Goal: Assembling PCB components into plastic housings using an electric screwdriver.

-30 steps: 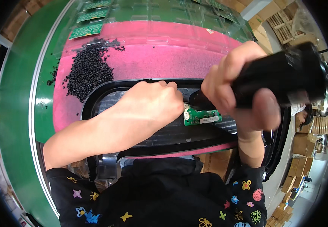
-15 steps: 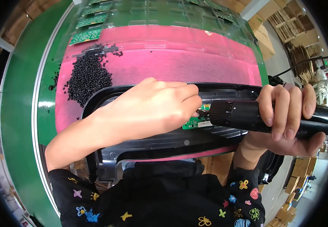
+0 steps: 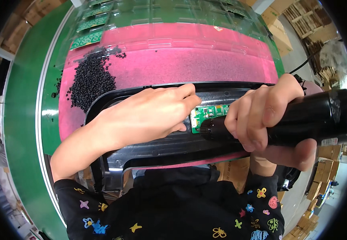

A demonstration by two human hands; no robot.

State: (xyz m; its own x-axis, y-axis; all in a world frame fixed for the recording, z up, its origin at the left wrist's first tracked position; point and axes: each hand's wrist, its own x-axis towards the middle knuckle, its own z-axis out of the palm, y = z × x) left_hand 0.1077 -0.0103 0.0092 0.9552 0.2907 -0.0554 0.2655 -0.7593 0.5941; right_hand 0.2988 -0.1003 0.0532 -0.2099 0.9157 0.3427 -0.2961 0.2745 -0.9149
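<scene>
My right hand [image 3: 257,116] is wrapped round a black electric screwdriver [image 3: 313,116] that lies almost level. Its ribbed nose points left, over the lower left part of a green circuit board [image 3: 209,111]; the tip itself is hidden. The board lies inside a long black plastic housing [image 3: 153,152]. My left hand [image 3: 161,108] hovers above the housing beside the board's left edge, fingers curled in and closed. What they hold, if anything, is hidden beneath them.
A heap of small black screws [image 3: 91,78] lies at the left on a pink mat [image 3: 161,64]. Behind it, a clear plastic tray [image 3: 157,42] holds more green boards [image 3: 86,40]. A dark cable [image 3: 301,66] runs at the right. Cardboard boxes [image 3: 279,38] stand beyond.
The screwdriver has come left and lower, its nose now over the board's lower left. My left hand has drawn back left from the screwdriver's end, uncovering more of the board.
</scene>
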